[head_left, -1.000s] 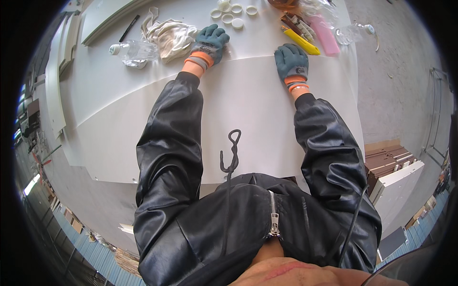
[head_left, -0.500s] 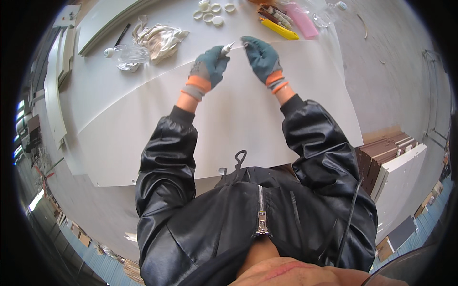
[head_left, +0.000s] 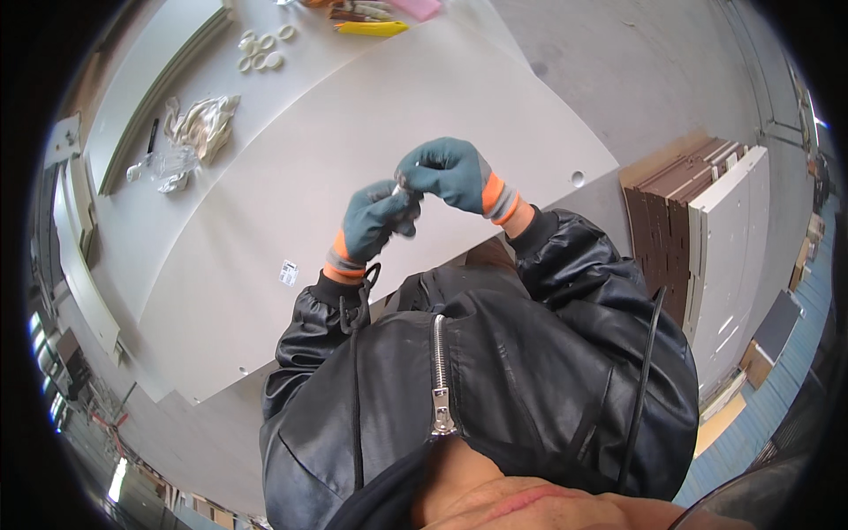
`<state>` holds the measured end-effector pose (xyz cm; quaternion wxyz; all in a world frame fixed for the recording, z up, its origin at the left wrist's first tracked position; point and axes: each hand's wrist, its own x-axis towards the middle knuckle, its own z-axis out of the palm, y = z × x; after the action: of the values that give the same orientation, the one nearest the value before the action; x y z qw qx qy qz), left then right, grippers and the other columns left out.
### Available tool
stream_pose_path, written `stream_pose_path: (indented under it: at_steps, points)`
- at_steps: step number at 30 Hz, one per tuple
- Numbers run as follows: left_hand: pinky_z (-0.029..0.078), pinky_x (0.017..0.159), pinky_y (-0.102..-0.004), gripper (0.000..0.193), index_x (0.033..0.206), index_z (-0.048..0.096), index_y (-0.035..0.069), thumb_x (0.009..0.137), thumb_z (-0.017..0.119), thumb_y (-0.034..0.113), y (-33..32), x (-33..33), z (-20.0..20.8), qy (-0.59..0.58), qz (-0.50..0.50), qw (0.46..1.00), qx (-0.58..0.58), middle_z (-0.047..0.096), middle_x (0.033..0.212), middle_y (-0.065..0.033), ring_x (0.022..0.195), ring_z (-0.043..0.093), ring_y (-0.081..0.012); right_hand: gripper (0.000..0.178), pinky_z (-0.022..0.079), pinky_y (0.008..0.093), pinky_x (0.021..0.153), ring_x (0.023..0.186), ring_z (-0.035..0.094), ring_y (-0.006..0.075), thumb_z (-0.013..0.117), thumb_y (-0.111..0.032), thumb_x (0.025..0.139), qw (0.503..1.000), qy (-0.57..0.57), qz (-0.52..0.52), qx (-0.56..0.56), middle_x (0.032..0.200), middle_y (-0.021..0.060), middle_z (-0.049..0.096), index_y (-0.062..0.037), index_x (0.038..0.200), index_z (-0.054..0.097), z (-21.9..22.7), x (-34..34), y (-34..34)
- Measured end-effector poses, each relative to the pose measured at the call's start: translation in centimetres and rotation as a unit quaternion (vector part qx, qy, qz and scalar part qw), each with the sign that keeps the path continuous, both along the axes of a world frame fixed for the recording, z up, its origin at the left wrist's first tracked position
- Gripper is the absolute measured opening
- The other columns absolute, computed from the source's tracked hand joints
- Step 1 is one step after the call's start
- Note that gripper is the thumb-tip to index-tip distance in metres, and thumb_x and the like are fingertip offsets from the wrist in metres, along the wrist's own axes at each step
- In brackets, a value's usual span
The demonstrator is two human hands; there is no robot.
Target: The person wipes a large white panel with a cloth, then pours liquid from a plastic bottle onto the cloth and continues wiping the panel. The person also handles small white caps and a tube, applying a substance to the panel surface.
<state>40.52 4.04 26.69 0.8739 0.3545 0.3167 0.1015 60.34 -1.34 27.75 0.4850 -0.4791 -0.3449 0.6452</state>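
- Left hand point(head_left: 375, 216) and right hand point(head_left: 446, 172) have drawn together and nearer the black jacket point(head_left: 530, 371) since the earlier frame; tabletop objects now appear farther toward the upper left of the view.
- Left hand, gloved in teal with an orange and grey cuff: fingers curled round a small white item point(head_left: 398, 189). Slight blur noted.
- Right hand, gloved alike: thumb and fingertips pinched on the upper end of that item, covering part of it.
- Small white item: held between both hands, above the white panel point(head_left: 424, 97); mostly hidden by the gloves.
- White panel: printed label point(head_left: 288, 273) near the left cuff; round hole point(head_left: 578, 178) at the right corner.
- Stack of brown and white boards point(head_left: 662, 238): to the right, beside the panel.
- Surface point(head_left: 212, 75), beyond the panel's curved edge: clear plastic bottle point(head_left: 168, 164) beside a crumpled, stained cloth point(head_left: 208, 124); black pen point(head_left: 153, 135) near both.
- Farther off: clustered white rings point(head_left: 275, 60), yellow tool point(head_left: 371, 28) and pink object point(head_left: 420, 7).
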Motion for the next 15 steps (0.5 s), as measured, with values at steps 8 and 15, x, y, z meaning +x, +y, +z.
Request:
stream_pose_path:
  at_steps: [8,15]
  points:
    - [0.044,0.050,-0.0260,0.033,0.103,0.062,-0.006,0.100,0.056,0.027,-7.9,4.7,1.1,-0.074,-0.086,0.974,-0.194,0.061,0.075,-0.0069,0.052,0.048,-0.0100,0.019,0.052,0.0312,0.086,0.094,0.066,0.0181,0.065,0.002,0.082,0.993,-0.073,0.074,0.054,0.101,0.0081,0.070,-0.0015,0.099,0.073,2.6,7.3,-10.2]
    - [0.041,0.050,-0.0241,0.031,0.103,0.062,-0.004,0.102,0.056,0.026,-11.9,10.3,2.0,0.024,-0.103,0.985,-0.136,0.059,0.076,-0.0044,0.053,0.047,-0.0091,0.020,0.052,0.0284,0.089,0.098,0.064,0.0132,0.064,0.000,0.088,0.998,0.004,-0.059,-0.036,0.106,0.0072,0.070,0.0020,0.106,0.071,2.2,12.0,-15.3]
